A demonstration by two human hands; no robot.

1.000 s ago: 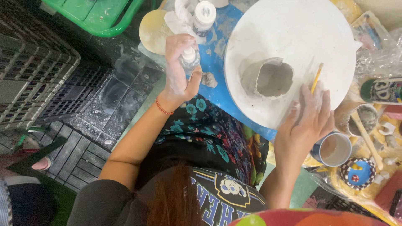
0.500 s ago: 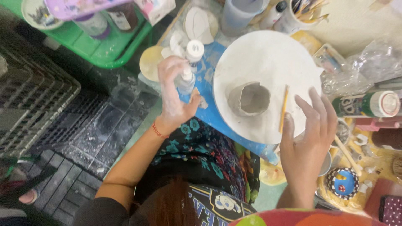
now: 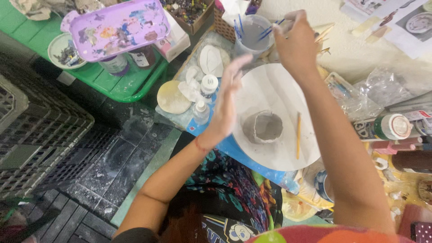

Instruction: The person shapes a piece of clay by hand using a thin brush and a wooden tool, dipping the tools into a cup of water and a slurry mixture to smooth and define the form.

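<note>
Rough grey clay cup (image 3: 263, 127), open-topped, sitting mid-way on pale round board (image 3: 274, 90), thin wooden stick (image 3: 298, 135) beside. Left hand (image 3: 223, 104) flat and released, holding nothing. Right hand (image 3: 294, 42) pinched at brushes in translucent water cup (image 3: 252, 36). Small white-capped bottles (image 3: 205, 96) left.

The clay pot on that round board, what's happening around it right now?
The small grey clay pot sits untouched on the white round board, a wooden stick lying beside it. The right hand reaches to the cup of brushes beyond the board. The left hand hovers open and empty beside the pot.
</note>
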